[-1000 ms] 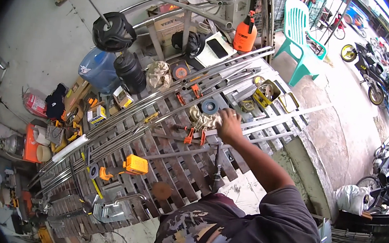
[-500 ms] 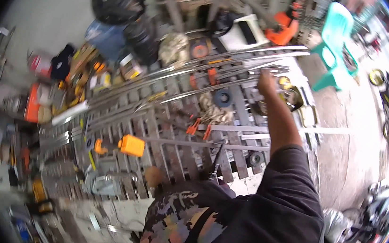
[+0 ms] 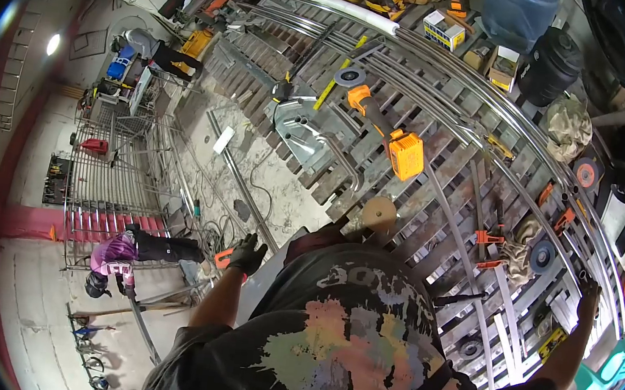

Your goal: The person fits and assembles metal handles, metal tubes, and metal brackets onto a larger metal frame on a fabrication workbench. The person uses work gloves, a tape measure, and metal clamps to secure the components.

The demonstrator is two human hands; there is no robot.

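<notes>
My left hand (image 3: 247,255), in a dark glove, is held out low at the left side of my body over the floor. Its fingers look apart with nothing in them; an orange object (image 3: 224,257) shows beside it. At the far right my right hand (image 3: 589,291) reaches over a slatted metal bench (image 3: 434,200). It appears closed at the end of a long shiny metal tube (image 3: 533,194), among other tubes; its fingers are small and partly hidden. A cordless angle grinder with a yellow battery (image 3: 406,156) lies on the slats in front of me.
A tan disc (image 3: 379,213) and bent metal pieces (image 3: 336,152) lie near the bench edge. Orange clamps (image 3: 489,237) and a grinding disc (image 3: 542,257) lie near my right arm. A person in purple (image 3: 114,254) bends by a metal rack (image 3: 113,174); another person (image 3: 145,46) works beyond.
My view has swung left, so the bench now sits to the right. My left hand and two other people have come into view. My right hand stays by the tube ends.
</notes>
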